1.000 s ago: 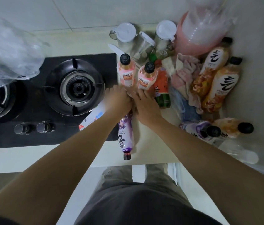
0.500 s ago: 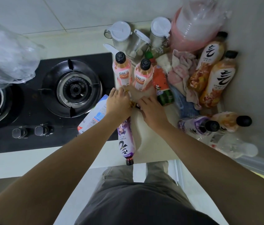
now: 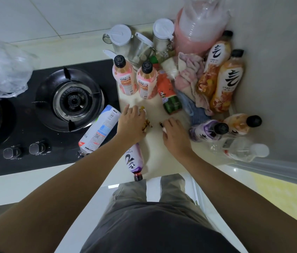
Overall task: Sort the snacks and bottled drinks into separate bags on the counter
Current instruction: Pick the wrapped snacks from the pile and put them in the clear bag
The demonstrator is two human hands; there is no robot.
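Risk: both hands work low among crowded bottles. Left hand (image 3: 132, 123) curled over small yellowish snack pieces (image 3: 147, 123); right hand (image 3: 175, 133) curled on a small item I can't identify. The purple bottle (image 3: 134, 160) lies under the left forearm with its cap over the near counter edge, so a nudge could roll it off. Two upright pink bottles (image 3: 146, 80) just beyond could tip. Since a second ago the hands have parted and drawn nearer, the camera shifting too. No bag is open near the hands.
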